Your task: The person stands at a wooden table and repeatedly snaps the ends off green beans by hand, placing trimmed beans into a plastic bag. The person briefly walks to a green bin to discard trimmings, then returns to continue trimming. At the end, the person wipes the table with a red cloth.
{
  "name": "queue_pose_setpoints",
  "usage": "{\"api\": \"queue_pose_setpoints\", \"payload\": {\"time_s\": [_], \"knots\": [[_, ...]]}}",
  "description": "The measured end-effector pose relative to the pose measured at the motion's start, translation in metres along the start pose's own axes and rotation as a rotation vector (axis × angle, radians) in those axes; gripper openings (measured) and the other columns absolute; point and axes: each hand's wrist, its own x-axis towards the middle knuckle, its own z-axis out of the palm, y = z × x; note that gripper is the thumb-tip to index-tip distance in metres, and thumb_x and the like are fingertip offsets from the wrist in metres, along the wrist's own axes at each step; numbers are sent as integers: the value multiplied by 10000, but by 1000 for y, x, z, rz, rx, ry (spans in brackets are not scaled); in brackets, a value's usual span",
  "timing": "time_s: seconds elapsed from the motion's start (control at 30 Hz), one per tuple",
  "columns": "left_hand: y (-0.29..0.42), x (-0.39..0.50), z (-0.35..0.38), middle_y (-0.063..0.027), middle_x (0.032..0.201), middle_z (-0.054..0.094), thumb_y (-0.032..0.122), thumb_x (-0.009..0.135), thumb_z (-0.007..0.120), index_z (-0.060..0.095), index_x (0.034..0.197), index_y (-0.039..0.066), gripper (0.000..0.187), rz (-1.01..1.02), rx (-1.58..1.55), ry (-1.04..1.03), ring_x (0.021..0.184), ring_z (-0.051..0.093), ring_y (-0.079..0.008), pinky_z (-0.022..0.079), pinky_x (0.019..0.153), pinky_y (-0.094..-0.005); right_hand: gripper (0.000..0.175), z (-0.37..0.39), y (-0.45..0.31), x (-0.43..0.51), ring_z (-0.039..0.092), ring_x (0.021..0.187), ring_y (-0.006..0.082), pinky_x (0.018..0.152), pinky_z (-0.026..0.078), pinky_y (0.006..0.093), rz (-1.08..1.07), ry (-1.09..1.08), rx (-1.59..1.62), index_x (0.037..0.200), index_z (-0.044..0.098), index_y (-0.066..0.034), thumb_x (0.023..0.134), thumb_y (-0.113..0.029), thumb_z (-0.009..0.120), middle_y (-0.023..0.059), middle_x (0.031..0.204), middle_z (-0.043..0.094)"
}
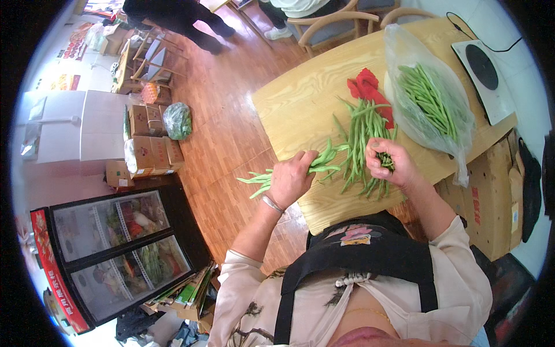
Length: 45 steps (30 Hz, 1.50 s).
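Note:
My left hand (293,177), with a silver bangle at the wrist, is closed around a bunch of green beans (327,159) above the table's left edge; their other ends stick out behind the hand. My right hand (387,161) is curled around a clump of small, dark green bean pieces (385,160). Between and behind the hands, a loose pile of long green beans (362,130) lies on the wooden table (295,104). A red cloth (368,86) lies behind the pile, partly under it. To the right, a clear plastic bag (459,104) holds more green beans (429,102).
A white hot plate (490,82) with a cord is at the table's far right. Wooden chairs (334,26) and two people (190,26) are beyond the table. A large cardboard box (477,208) stands at right; a glass-door fridge (121,247) and stacked boxes (147,156) are at left.

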Motion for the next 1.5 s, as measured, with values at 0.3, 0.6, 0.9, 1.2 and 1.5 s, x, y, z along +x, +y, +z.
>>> {"api": "queue_pose_setpoints", "payload": {"time_s": [0.3,0.6,0.9,1.2,1.5], "knots": [[6,9,-1,-96,793,590,129,821,628,544,1009,133,207,66,267,-159,675,658,-295,518,550,-423,245,27,-10,28,469,502,69,443,340,228,5,131,-651,780,547,-70,958,-237,558,1,670,549],[0,3,-2,-98,806,579,128,810,642,537,1027,127,241,75,286,-142,673,658,-291,510,539,-412,218,28,-6,32,449,481,103,454,345,247,191,65,-328,804,530,-48,959,-200,542,38,667,530],[-13,6,2,-84,813,648,134,889,635,581,1071,78,199,-154,-261,40,639,644,-222,520,555,-345,247,37,3,9,427,452,137,437,347,282,-198,-221,401,811,501,-72,979,-252,485,57,670,526],[6,46,-20,-82,858,601,150,895,694,525,1246,11,413,-516,-1590,-262,641,574,-168,499,546,-312,178,-34,8,-40,487,498,148,467,392,271,-144,158,184,907,572,-60,918,-230,523,89,751,585],[125,157,-6,-89,876,564,120,935,595,499,1152,-10,270,-490,-2097,-506,703,563,-162,540,642,-344,177,-54,-57,-79,440,533,67,454,321,202,-446,499,216,1002,574,-30,966,-195,520,1,755,537]]}}
